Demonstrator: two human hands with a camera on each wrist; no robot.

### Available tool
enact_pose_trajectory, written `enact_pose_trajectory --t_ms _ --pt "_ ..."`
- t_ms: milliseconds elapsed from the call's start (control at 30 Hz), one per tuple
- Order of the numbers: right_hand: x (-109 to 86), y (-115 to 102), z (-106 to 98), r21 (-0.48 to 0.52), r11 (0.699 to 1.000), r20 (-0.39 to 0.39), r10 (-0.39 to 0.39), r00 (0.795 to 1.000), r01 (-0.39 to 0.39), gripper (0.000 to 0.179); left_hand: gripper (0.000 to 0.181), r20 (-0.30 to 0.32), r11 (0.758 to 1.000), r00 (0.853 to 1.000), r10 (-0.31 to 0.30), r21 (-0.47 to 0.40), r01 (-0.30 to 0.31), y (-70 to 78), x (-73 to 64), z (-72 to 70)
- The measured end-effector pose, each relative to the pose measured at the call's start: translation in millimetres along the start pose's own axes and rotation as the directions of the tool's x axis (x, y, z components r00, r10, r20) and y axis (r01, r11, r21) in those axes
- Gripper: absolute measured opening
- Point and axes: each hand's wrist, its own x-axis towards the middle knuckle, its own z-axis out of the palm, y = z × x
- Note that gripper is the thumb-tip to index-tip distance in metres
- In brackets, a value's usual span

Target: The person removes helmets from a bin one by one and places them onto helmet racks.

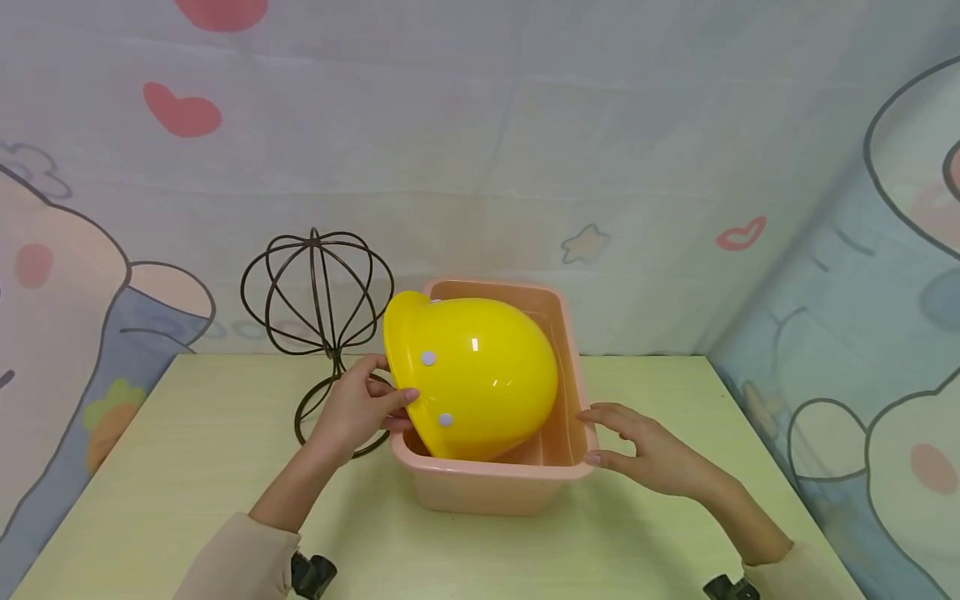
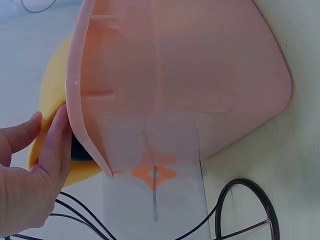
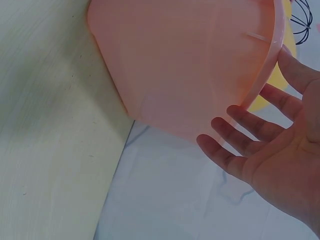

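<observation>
Beige sleeves [image 1: 236, 560] come in at the lower edge of the frame, with black wrist-worn devices [image 1: 313, 575] beside the cuffs. From where I stand, the left hand [image 1: 351, 414], left of centre, pinches the brim of a glossy yellow dome-shaped helmet [image 1: 491, 375], the thumb on the outer face and the fingers under the edge. The right hand [image 1: 652, 454], right of centre, is loosely spread and grips nothing; its thumb touches the rim of a deep pink plastic basin [image 1: 495, 490] at the near right corner.

The helmet lies on its side in the basin, in the middle of the frame, its dome pointing right and its brim rising over the left rim. Pale round studs [image 1: 428, 358] dot its side. Just left of the basin stands a dark wire stand [image 1: 332, 354], upright, with a globe-shaped cage above and a ring for a foot, partly behind the left hand. Everything stands on a pale wood-grained table [image 1: 225, 450]. Across the top of the frame hangs light cloth [image 1: 465, 125] printed with red hearts.
</observation>
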Motion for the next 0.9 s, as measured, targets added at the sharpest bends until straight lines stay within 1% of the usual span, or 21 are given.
enact_pose_trajectory --t_ms 133,267,367,500,633,900 --pt "0.0 -1.4 -0.7 0.001 1.0 -0.003 -0.003 1.0 0.003 0.05 0.036 0.004 0.999 1.0 -0.011 -0.031 0.011 2.2 0.0 2.1" --pt "0.1 -1.9 -1.0 0.004 1.0 0.0 0.001 1.0 -0.001 0.05 0.03 0.022 0.998 0.999 -0.024 -0.059 0.025 3.0 0.7 3.4" --pt "0.1 -1.7 -0.8 0.004 1.0 0.004 0.007 1.0 -0.007 0.051 0.028 0.039 0.996 0.998 -0.04 -0.084 0.043 2.7 1.7 3.3" --pt "0.1 -2.1 -1.0 0.003 1.0 0.004 0.014 1.0 -0.014 0.051 0.028 0.055 0.993 0.997 -0.063 -0.098 0.068 3.8 1.8 2.5" --pt "0.1 -3.1 -1.4 0.001 1.0 0.002 0.011 1.0 -0.011 0.051 0.031 0.072 0.991 0.994 -0.077 -0.102 0.084 5.8 0.9 1.8" --pt "-0.3 -1.6 -0.3 -0.004 1.0 -0.007 -0.002 1.0 0.002 0.05 0.04 0.093 0.991 0.993 -0.073 -0.102 0.083 8.3 -1.7 1.0"
